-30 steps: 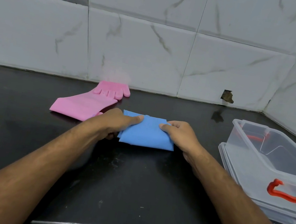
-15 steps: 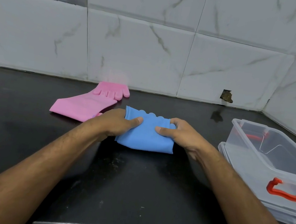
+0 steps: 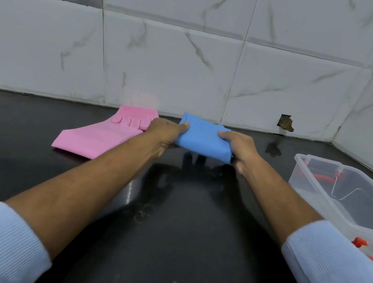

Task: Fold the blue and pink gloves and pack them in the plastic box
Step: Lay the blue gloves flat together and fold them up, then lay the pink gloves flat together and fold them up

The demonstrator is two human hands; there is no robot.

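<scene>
The folded blue glove (image 3: 203, 137) is held just above the black counter, tilted up toward me. My left hand (image 3: 166, 134) grips its left edge and my right hand (image 3: 240, 149) grips its right edge. The pink glove (image 3: 101, 138) lies flat and unfolded on the counter to the left, fingers pointing at the wall, partly behind my left hand. The clear plastic box (image 3: 351, 197) with red handles stands open at the right, apart from the hands.
The black counter (image 3: 168, 223) runs back to a white marble-tiled wall and meets a side wall at the right corner. A small hole in the tile (image 3: 285, 123) sits behind the box area. The counter's front edge is near my sleeves.
Both hands have lifted the folded blue glove off the counter and raised it away from me. The pink glove and the box have stayed put.
</scene>
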